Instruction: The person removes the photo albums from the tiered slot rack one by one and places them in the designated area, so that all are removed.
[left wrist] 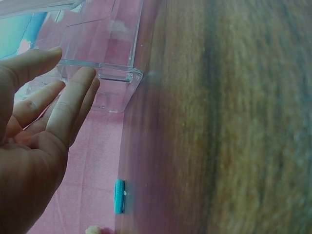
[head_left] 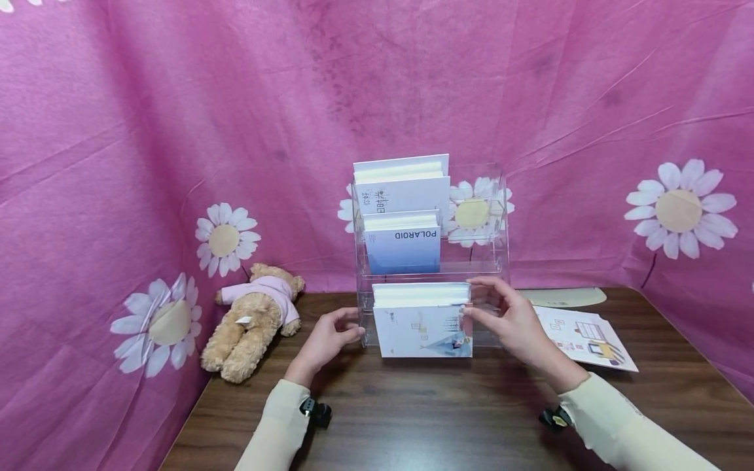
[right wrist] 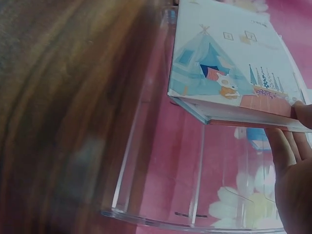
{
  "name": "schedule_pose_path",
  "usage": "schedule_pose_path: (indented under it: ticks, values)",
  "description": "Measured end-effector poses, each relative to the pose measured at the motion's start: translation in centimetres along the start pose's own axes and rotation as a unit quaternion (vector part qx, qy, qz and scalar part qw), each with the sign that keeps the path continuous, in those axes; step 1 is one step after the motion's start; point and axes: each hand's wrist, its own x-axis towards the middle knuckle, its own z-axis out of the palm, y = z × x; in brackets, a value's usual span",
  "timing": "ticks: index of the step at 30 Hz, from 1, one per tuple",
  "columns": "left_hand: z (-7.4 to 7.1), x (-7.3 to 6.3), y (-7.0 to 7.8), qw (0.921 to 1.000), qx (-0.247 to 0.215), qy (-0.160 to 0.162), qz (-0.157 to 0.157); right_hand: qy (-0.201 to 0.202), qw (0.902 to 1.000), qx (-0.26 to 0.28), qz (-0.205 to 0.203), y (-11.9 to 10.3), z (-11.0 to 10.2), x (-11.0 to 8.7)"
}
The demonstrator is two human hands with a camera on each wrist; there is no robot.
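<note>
A white hardcover book (head_left: 424, 332) with a blue tent picture stands in the lowest tier of a clear plastic rack (head_left: 501, 261). My right hand (head_left: 515, 320) pinches its right edge. In the right wrist view, the thumb lies on the front cover of the book (right wrist: 234, 63), with the other fingers behind. My left hand (head_left: 326, 340) is at the rack's lower left side, its fingertips right by the clear edge. Seen from the left wrist, the left hand (left wrist: 41, 122) has its fingers extended and thumb apart, holding nothing.
Higher tiers hold a blue book marked POLAROID (head_left: 403, 252) and a white book (head_left: 406, 194). A teddy bear (head_left: 253, 320) lies face down at left. Right of the rack are a white book with a truck picture (head_left: 589, 337) and a pale flat piece (head_left: 565, 297). Pink cloth hangs behind.
</note>
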Motion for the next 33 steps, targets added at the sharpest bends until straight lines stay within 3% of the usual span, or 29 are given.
schedule_pose_path:
  ticks: [14, 22, 33]
  values:
    - [0.1, 0.0, 0.0, 0.9999, 0.002, -0.002, -0.013, -0.011, 0.9998, 0.003, 0.019, 0.6, 1.2, -2.1]
    - [0.1, -0.1, 0.0, 0.9998, 0.014, 0.003, -0.014, -0.027, 0.9994, 0.021, 0.005, 1.0, 1.8, -3.1]
    - [0.0, -0.1, 0.2, 0.9997, 0.019, 0.003, -0.013, -0.033, 0.9988, 0.023, 0.030, 1.1, 2.2, -4.1]
